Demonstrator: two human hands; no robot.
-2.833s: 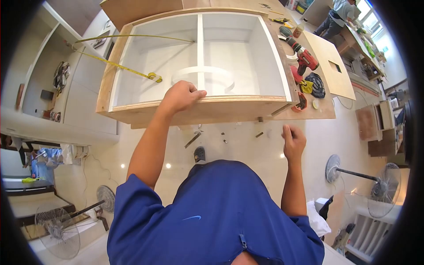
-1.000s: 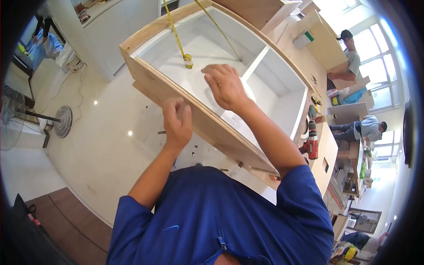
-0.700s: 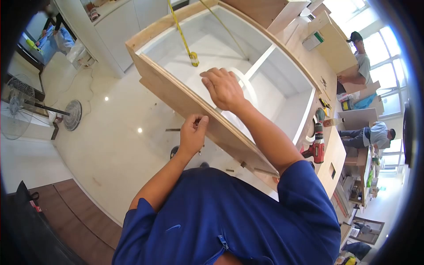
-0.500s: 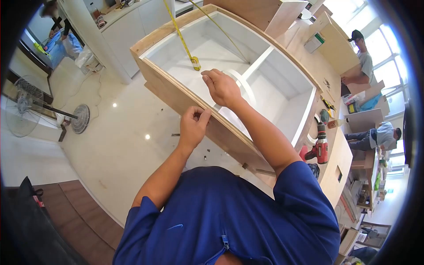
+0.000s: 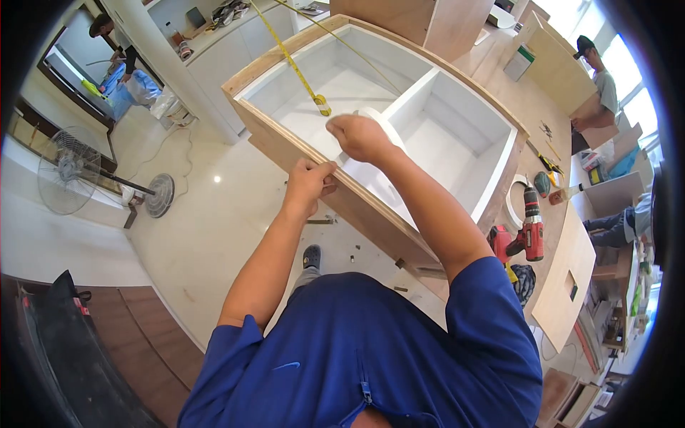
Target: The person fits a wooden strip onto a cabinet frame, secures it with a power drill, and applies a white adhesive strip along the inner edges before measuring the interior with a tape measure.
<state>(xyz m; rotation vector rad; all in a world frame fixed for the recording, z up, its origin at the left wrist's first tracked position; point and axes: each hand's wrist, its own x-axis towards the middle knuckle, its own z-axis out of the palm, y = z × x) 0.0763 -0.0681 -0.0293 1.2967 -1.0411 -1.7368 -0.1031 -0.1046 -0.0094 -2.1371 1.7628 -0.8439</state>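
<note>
A white-lined wooden cabinet frame (image 5: 467, 210) lies in front of me, split by a white divider (image 5: 410, 94). At its near plywood edge, my left hand (image 5: 308, 187) is closed, thumb and fingers pinching at the rim. My right hand (image 5: 362, 139) hovers over the frame, fingers curled together. A curved white strip (image 5: 389, 130) loops out beside its knuckles and passes behind the forearm; the fingertips' hold is partly hidden. Beyond that hand, a yellow tape measure (image 5: 323, 107) rests in the left compartment with its blade extended up over the far edge.
On the bench at right are a red drill (image 5: 528, 232), a white ring-shaped roll (image 5: 515, 203) and a bottle (image 5: 564, 194). Standing fans (image 5: 71, 171) are at left. One person (image 5: 599, 93) works at upper right, another (image 5: 118, 43) at upper left. Small scraps dot the floor.
The view has shifted, so the cabinet sits slightly lower and further right. My right hand's fingers have curled in more. My left hand remains at the near edge, and a shoe now shows below.
</note>
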